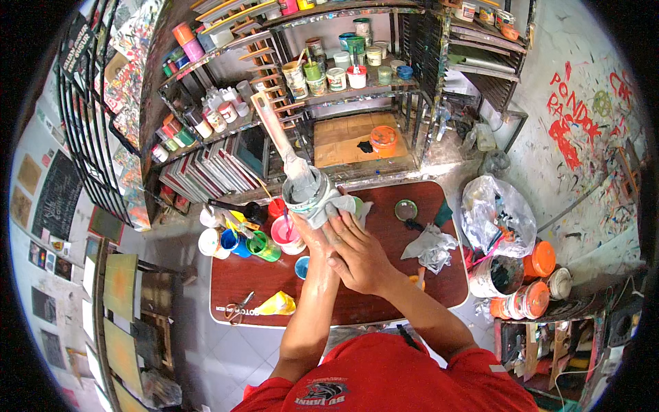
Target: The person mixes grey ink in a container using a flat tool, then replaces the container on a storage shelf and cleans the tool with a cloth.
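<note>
My left hand (312,235) is wrapped round the lower part of a paint jar (317,204), lifted above the brown table (371,302). Grey paint coats the jar's rim and inside. A long flat wooden stirring stick (273,129) stands in it, its lower end thick with grey paint, leaning to the far left. With fingers laid along the jar's near right side, my right hand (357,250) presses against it. Grey smears cover those fingertips. Whether a rag lies under them I cannot make out. Just left of the jar stands a pot of pink paint (287,233).
Left on the table are green (263,246) and blue (233,242) paint pots, scissors (240,307) and a yellow-and-white packet (276,303). A crumpled white rag (431,248) and a round lid (406,209) lie right. Shelves of paint pots (357,77) rise behind; orange-lidded buckets (533,299) stand right.
</note>
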Demonstrator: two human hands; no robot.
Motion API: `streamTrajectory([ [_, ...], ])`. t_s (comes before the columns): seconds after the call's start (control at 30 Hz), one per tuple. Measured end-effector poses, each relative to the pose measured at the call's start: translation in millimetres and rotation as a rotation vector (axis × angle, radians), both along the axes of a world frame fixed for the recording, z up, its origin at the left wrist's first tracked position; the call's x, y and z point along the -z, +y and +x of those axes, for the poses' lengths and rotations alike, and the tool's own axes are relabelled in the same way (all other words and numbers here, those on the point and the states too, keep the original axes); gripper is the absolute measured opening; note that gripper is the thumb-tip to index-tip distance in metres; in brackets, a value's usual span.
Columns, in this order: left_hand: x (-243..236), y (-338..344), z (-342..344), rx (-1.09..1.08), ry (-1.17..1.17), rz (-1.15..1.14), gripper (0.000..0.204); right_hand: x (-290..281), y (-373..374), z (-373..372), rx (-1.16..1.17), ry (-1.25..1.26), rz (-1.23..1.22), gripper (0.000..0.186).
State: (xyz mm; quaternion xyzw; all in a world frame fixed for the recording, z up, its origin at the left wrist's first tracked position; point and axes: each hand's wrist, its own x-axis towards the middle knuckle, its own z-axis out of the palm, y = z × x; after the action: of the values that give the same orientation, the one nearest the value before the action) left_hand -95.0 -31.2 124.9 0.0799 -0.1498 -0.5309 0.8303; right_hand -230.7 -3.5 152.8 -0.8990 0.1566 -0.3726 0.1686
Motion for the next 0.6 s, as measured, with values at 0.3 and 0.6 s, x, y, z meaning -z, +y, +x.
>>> streamTrajectory([
  [0.3,6.0,-3.4,-8.0,0.023,-0.079,0.039,0.061,-1.8,-5.9,-8.1,0.076,-0.085,-0.002,0.060],
  [0.6,-15.9,-1.3,-41.7,-0.072,-0.110,0.219,0.057,-18.4,-10.8,-8.9,0.132,-0.157,-0.057,0.064],
])
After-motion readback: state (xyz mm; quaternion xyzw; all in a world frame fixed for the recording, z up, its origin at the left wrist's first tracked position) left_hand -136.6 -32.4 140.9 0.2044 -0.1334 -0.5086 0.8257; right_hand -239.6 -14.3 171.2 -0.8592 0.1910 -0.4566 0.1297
